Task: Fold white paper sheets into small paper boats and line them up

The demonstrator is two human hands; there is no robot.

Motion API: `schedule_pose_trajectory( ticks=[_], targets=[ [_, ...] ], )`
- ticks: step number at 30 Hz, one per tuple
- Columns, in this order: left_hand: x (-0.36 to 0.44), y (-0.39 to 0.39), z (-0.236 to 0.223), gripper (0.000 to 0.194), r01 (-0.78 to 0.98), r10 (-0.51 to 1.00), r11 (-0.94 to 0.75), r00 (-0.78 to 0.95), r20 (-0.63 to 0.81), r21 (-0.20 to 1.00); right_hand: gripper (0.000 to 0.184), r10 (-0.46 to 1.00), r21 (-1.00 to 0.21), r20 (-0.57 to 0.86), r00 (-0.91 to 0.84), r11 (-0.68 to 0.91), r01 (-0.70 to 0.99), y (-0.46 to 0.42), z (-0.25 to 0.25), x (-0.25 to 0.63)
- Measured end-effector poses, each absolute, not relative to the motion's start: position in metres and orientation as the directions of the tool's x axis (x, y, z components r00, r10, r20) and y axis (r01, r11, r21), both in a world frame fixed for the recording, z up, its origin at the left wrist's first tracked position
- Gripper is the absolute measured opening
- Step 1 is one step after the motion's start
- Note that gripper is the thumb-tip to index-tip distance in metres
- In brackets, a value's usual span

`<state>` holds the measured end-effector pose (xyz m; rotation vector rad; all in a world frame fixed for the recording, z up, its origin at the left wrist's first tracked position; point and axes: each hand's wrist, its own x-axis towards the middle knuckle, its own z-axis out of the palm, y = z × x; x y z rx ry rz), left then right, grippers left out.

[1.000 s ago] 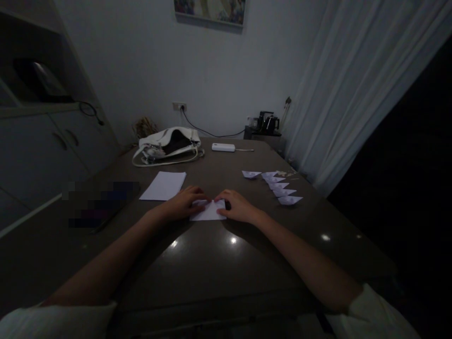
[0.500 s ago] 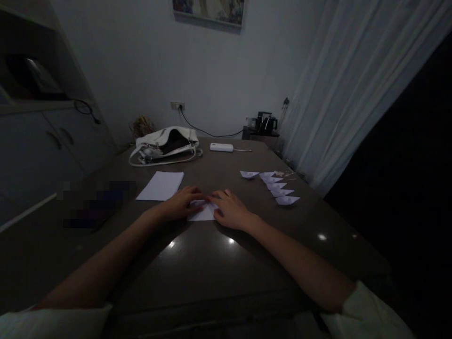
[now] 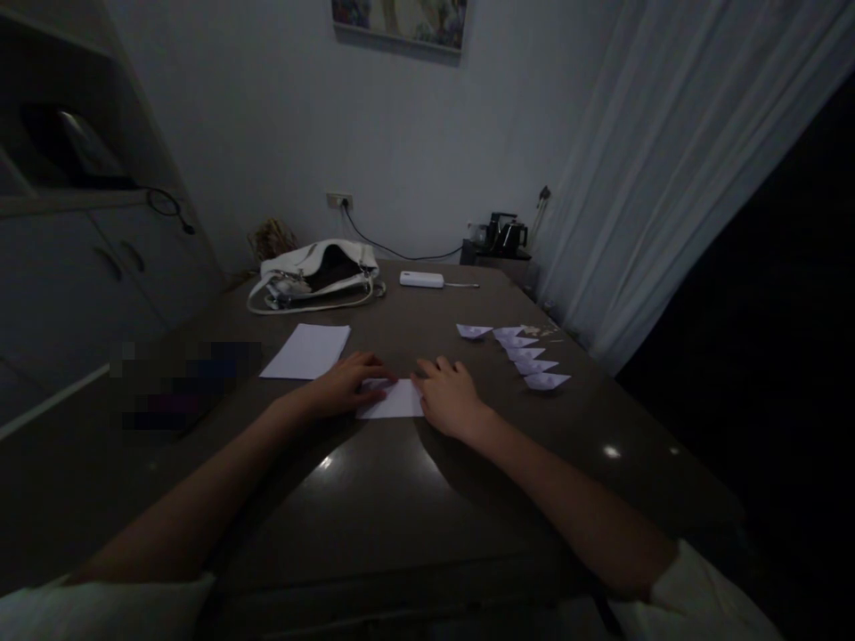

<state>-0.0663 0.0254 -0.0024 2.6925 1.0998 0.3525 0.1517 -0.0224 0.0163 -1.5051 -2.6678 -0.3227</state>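
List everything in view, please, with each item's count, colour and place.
Folded paper: one, white, under both hands
Paper stack: one, white, left
Paper boats: six, white, right
Scraps: several, pale, beyond boats
Bag: one, white, far left
Device: one, white, far centre
Table: one, brown, foreground
Kettle: one, black, beyond table
Outlet: one, pale, wall
Cord: one, black, from outlet
Picture: one, multicoloured, wall
Curtain: white, right; panels unclear
Cabinet: one, greyish, left
Pixelated items: unclear, dark, table's left
Left hand: one, bare, on paper
Right hand: one, bare, on paper
Sleeves: two, pale, bottom corners
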Motion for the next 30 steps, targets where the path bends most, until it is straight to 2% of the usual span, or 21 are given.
schedule_pose_trajectory(
  ticks=[12,16,19,22,26,30],
  targets=[
    [-0.066,0.024,0.000,0.034,0.650,0.698,-0.709,0.703,0.136,0.275,0.035,0.899,0.217,0.093,-0.428,0.401,0.890,-0.027,0.029,0.154],
    [-0.067,0.026,-0.002,0.033,0.638,0.688,-0.718,0.710,0.148,0.277,0.038,0.899,0.202,0.167,-0.405,0.371,0.907,-0.028,0.023,0.148],
    [-0.068,0.027,-0.004,0.034,0.631,0.683,-0.725,0.711,0.167,0.276,0.043,0.830,0.135,0.262,-0.492,0.473,0.871,-0.028,0.017,0.147],
    [-0.068,0.027,-0.004,0.036,0.621,0.675,-0.733,0.716,0.179,0.278,0.041,0.758,0.073,0.242,-0.606,0.608,0.790,-0.027,0.012,0.147],
    [-0.067,0.025,-0.003,0.036,0.630,0.682,-0.725,0.712,0.166,0.276,0.037,0.768,0.009,0.156,-0.621,0.627,0.779,-0.025,0.010,0.148],
    [-0.064,0.022,-0.002,0.033,0.655,0.701,-0.709,0.696,0.159,0.262,0.037,0.775,0.010,0.161,-0.611,0.618,0.786,-0.027,0.010,0.147]
  ],
)
